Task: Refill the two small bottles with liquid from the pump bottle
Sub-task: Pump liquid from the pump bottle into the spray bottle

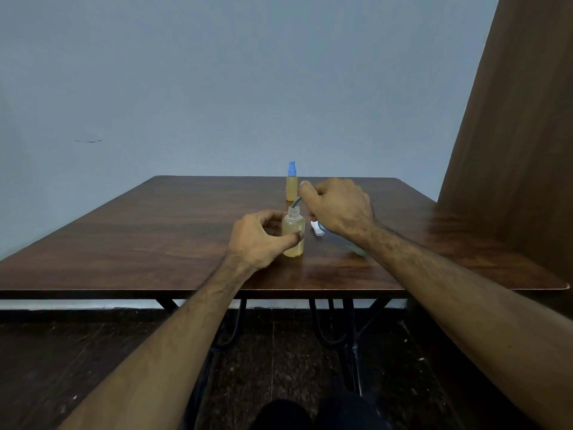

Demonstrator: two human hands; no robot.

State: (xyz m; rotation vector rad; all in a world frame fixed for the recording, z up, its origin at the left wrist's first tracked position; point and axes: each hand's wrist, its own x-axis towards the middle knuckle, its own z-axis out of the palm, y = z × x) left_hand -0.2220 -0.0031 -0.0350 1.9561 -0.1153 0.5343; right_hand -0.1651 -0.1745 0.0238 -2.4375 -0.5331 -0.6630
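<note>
Open bottle is pinched by the left hand; a tube, gripped in the right hand, sits just above its mouth.

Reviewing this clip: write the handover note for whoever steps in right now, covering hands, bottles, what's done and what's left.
Left hand grips the open small bottle, upright on the table and nearly full of amber liquid.
Right hand holds a pump top, its tube at the bottle's mouth; what lies under that hand is mostly hidden.
Capped small bottle stands behind, blue top on, filled.
Left: seat the top on the open bottle.
</note>
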